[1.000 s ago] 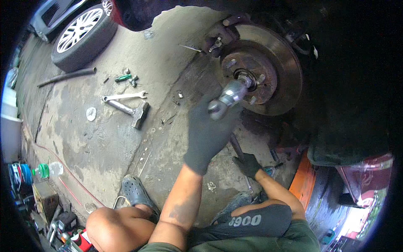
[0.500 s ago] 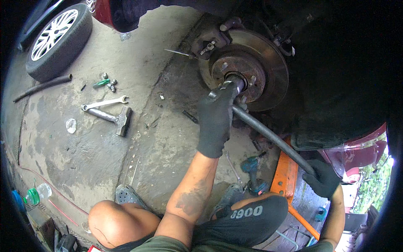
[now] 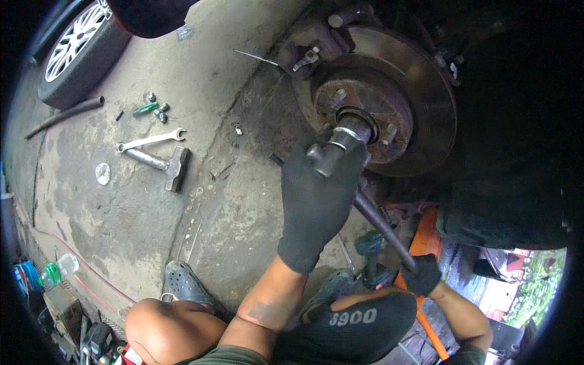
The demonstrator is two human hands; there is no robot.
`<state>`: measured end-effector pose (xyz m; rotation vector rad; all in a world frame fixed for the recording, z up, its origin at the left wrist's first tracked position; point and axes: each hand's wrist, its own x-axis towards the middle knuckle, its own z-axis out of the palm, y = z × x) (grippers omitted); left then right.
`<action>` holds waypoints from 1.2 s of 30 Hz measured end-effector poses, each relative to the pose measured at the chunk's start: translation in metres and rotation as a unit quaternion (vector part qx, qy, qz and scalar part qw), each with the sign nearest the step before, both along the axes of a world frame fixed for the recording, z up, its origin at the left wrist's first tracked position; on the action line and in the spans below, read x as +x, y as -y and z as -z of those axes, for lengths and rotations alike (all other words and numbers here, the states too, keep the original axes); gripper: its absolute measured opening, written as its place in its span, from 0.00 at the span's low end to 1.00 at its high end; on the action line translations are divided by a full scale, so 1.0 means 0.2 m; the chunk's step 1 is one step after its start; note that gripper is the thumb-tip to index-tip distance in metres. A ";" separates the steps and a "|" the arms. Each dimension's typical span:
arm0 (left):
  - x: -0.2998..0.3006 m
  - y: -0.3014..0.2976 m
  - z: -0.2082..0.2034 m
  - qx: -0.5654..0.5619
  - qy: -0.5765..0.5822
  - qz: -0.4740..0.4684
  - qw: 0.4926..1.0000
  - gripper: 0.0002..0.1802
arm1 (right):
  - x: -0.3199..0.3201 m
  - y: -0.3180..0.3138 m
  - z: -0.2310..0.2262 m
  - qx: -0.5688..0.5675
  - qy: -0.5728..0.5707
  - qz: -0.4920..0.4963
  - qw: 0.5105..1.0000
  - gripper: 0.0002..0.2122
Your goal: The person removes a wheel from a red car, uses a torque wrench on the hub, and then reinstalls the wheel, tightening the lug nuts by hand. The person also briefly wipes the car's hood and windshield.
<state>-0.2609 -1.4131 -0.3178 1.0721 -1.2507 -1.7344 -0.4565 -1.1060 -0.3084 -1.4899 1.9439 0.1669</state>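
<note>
A round, rust-brown metal brake disc (image 3: 433, 100) stands above a long, dark metal bar (image 3: 384, 227). The black-gloved left hand (image 3: 319, 207) wraps the bar's head, the black-gloved right hand (image 3: 421, 276) clasps its lower end; a silvery cylindrical metal socket (image 3: 354, 128) meets the disc's centre.

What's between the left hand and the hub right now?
The head view shows a grey socket there, running from the left hand to the middle of the hub.
</note>
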 end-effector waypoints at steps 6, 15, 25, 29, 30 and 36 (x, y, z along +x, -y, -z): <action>-0.05 0.00 0.05 -0.212 0.056 -0.044 0.975 0.23 | 0.25 0.27 1.34 -0.315 -0.045 -0.001 0.948 0.08; 0.05 0.01 0.07 -0.218 0.097 -0.053 0.970 0.24 | 0.35 0.57 1.11 -0.118 0.034 0.066 0.990 0.16; -0.01 0.00 0.07 0.173 -0.224 0.053 0.958 0.14 | 0.29 0.19 -0.45 0.132 -0.117 0.229 0.957 0.15; -0.04 0.01 0.11 0.121 -0.274 0.036 0.953 0.15 | 0.24 0.26 -0.84 0.119 -0.154 0.116 0.974 0.13; -0.03 0.03 0.06 0.173 -0.277 0.045 0.944 0.14 | 0.24 0.30 -0.87 0.161 -0.154 0.096 0.970 0.14; -0.06 0.01 0.02 0.114 -0.216 0.057 0.968 0.12 | 0.15 0.30 -0.47 0.253 -0.142 0.230 0.929 0.10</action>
